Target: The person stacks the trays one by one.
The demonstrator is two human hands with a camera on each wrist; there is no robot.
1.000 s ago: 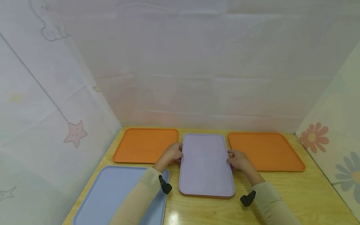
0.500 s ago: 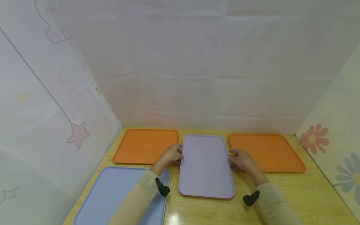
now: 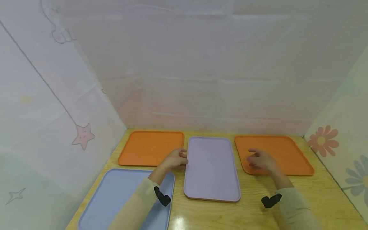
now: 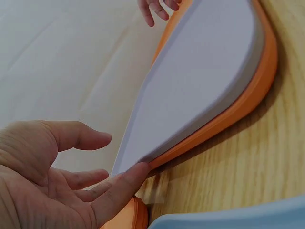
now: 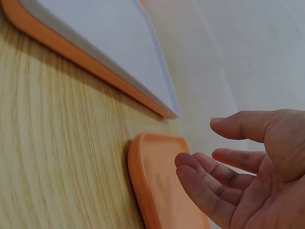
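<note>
A lavender tray (image 3: 211, 169) lies lengthwise at the middle of the wooden table, stacked on an orange tray (image 4: 248, 102) whose edge shows beneath it in both wrist views. My left hand (image 3: 173, 159) is at its left side, fingertips right at the edge, thumb apart and fingers relaxed; nothing is gripped. My right hand (image 3: 261, 160) holds nothing and hovers over the near left part of the right-hand orange tray (image 3: 283, 153). In the right wrist view its fingers (image 5: 209, 191) are loosely bent, away from the lavender tray.
Another orange tray (image 3: 152, 148) lies at the back left. In front of it is a large blue tray (image 3: 115, 191), partly under my left forearm. The wooden table (image 3: 207, 217) is bounded by a back wall sheet (image 3: 184, 80) and printed side sheets.
My right hand has come off the lavender tray's right edge and moved right, over the orange tray. The left hand has loosened but stays at the left edge. The trays stay put.
</note>
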